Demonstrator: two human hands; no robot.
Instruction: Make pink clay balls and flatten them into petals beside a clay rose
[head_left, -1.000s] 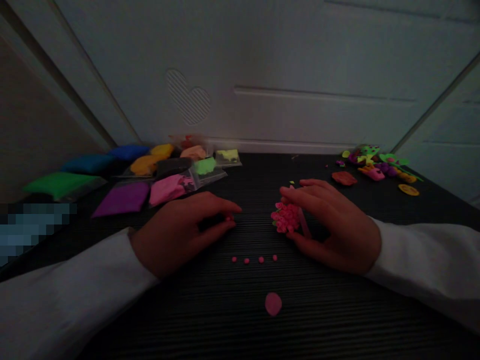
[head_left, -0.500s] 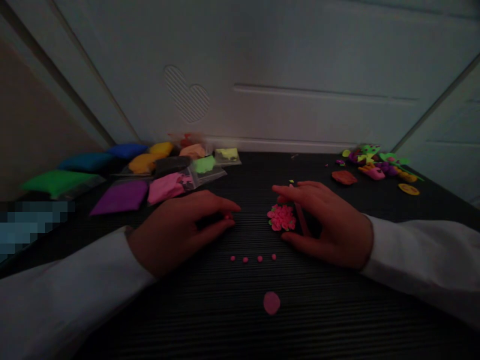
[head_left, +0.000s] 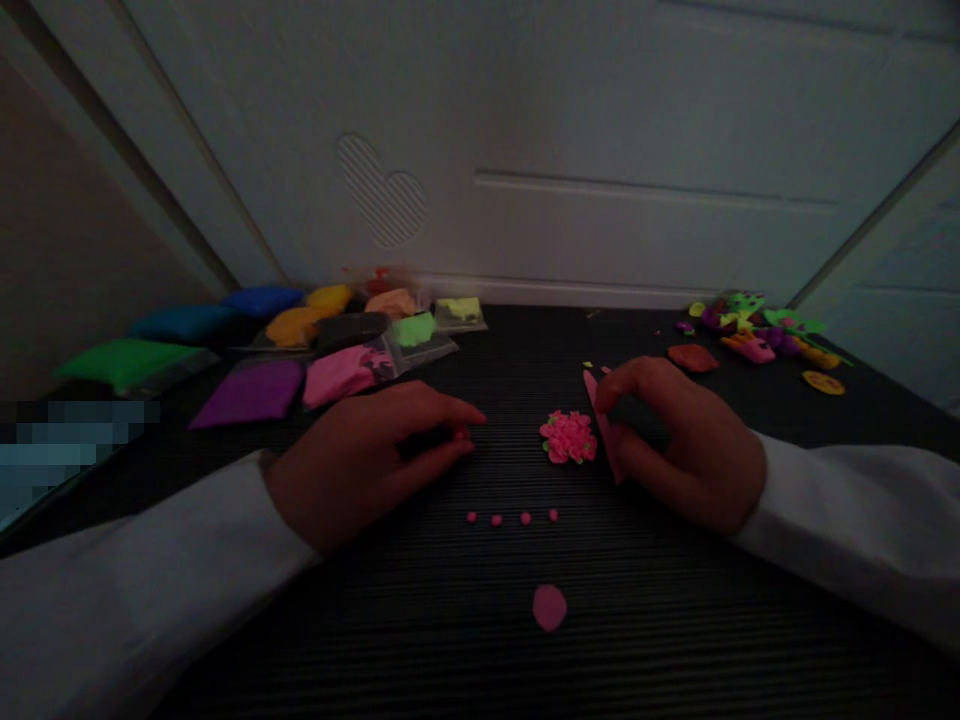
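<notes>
My left hand [head_left: 375,460] rests on its side on the dark table, index finger stretched forward. Between its thumb and curled fingers shows a small pink bit, seemingly clay, partly hidden. My right hand [head_left: 682,440] is at a flat pink clay tool [head_left: 609,445] lying on the table; index finger and thumb touch or nearly touch it, with a gap between their tips. Just left of the tool is a pink clay flower cluster [head_left: 568,438] with green leaf tips. Nearer to me lie several tiny pink balls in a row [head_left: 525,518] and a flat pink disc [head_left: 550,607].
Bags of coloured clay, including a purple one [head_left: 250,392] and a pink one [head_left: 345,373], cover the back left. Finished colourful clay pieces [head_left: 750,335], a red-brown lump [head_left: 692,357] and a yellow disc [head_left: 823,382] lie back right. A white panel [head_left: 600,240] closes off the back.
My right hand has drawn back to the right from over the flower cluster, and its fingers have curled in at the pink tool. My left hand has kept nearly the same pose.
</notes>
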